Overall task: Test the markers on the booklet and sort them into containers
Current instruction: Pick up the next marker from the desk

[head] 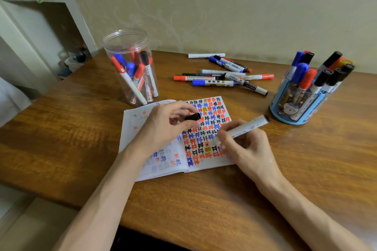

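ink test in progress at a wooden table (61, 138): the right hand (244, 149) grips an uncapped white-barrelled marker (247, 126) like a pen, its writing end lowered to the right page of the open booklet (159, 167), where rows of red, blue and black marks crowd the grid. the left hand (165, 128) pinches the black cap (192, 117) just above the page, apparently held close for quick recapping, while its wrist seems to pin the left page flat. loose markers (222, 76), probably untested, lie beyond the booklet, between a clear plastic jar (126, 35) on the left and a blue pen holder (293, 112) on the right. both are partly filled, likely the two sorting containers, each within easy reach of the hands.
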Demonstrator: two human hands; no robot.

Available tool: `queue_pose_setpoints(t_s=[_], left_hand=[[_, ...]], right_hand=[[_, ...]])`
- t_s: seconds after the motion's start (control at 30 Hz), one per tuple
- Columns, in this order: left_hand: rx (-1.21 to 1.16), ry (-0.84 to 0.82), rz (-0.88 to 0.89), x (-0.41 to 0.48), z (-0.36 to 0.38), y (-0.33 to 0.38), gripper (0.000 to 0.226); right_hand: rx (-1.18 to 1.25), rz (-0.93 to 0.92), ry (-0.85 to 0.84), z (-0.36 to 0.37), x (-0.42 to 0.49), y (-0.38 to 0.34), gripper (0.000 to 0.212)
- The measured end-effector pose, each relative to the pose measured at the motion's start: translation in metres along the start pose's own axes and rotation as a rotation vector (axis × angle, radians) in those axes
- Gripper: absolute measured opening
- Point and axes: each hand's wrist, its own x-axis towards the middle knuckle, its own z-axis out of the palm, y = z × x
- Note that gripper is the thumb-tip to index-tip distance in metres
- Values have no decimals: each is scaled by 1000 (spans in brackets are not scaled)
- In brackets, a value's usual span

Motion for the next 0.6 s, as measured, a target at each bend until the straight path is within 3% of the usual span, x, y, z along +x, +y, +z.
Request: queue_pose_setpoints(t_s=[0.1, 0.27, 0.6], left_hand=[[-14, 3, 26, -1, 0, 3, 30], [-61, -27, 43, -2, -1, 8, 27], [-32, -60, 82, -3, 2, 11, 28]], right_hand=[[112, 0, 95, -6, 8, -5, 17], [91, -1, 124, -7, 11, -5, 22], [135, 31, -8, -6, 10, -6, 26]])
